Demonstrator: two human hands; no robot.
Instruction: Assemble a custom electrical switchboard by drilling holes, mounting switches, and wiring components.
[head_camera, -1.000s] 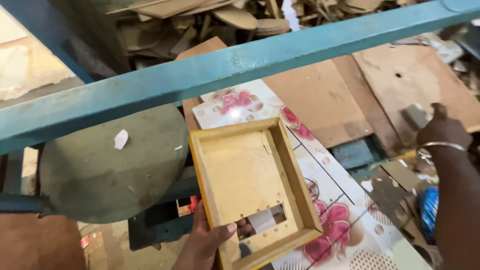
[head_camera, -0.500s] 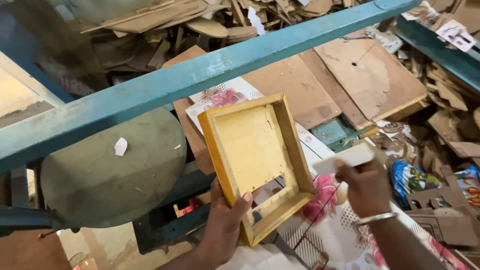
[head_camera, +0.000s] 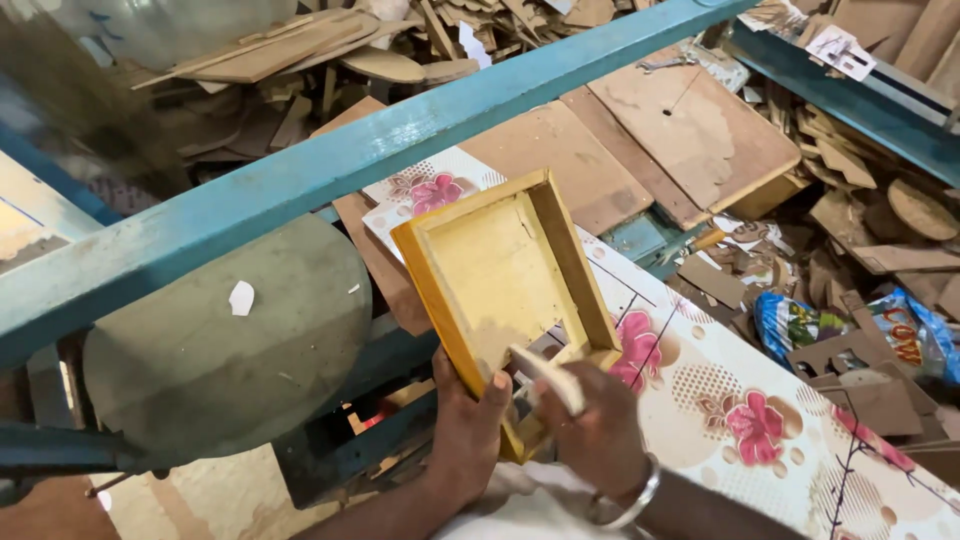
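Yellow tray-like frame (head_camera: 505, 300), tilted above the floral-topped table (head_camera: 800, 440), is gripped at its lower edge by our left hand (head_camera: 468, 425), while our right hand (head_camera: 600, 430), away a second ago, now presses a pale block (head_camera: 548, 378) to its corner.

We see the scene in even, soft daylight, bright enough to read colours plainly. The frame (head_camera: 505, 290) and the flowered board (head_camera: 790, 440) are sharp and well lit, with no hard glare. Shadow gathers under the blue beam (head_camera: 330, 180) and darkens the gap below the round seat (head_camera: 220, 340). The top left corner is smeared and dim. The scrap pile (head_camera: 330, 50) beyond looks slightly soft. Both hands sit a little shaded at the bottom edge.
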